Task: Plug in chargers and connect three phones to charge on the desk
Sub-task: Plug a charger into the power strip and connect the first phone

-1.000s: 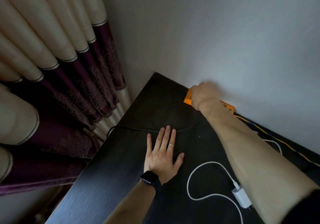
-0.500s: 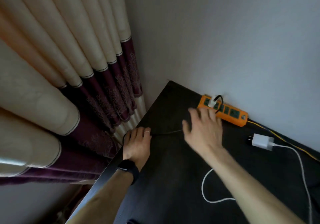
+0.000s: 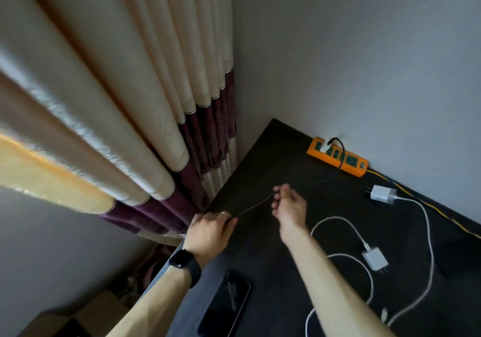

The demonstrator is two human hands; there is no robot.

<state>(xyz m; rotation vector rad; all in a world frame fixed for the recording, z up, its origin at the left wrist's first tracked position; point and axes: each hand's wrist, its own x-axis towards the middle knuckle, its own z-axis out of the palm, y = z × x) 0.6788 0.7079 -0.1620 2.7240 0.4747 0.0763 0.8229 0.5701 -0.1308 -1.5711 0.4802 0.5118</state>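
A dark charging cable (image 3: 253, 206) is stretched between both hands above the dark surface (image 3: 273, 154). The left hand (image 3: 210, 228) is closed around its near stretch at the surface's left edge, and the right hand (image 3: 287, 206) pinches it farther along between thumb and fingertips. From the right hand the cable runs up and to the right to a white charger (image 3: 324, 147) already seated in the orange power strip (image 3: 338, 158) against the wall.

The cable's free end appears to lie on the left hand's side, though the plug tip itself is hidden in that fist. A dark phone (image 3: 225, 304) lies flat just below the left wrist, its long axis running from lower left to upper right, so the left hand is clearly the nearer one. The coming move probably draws the free end back and down toward that phone; which end carries its port I cannot tell.

To the right, two more white chargers (image 3: 382, 194) (image 3: 374, 259) lie unplugged on the surface with their white cables (image 3: 426, 232) looped around them, well apart from both hands. Only one phone is in view.
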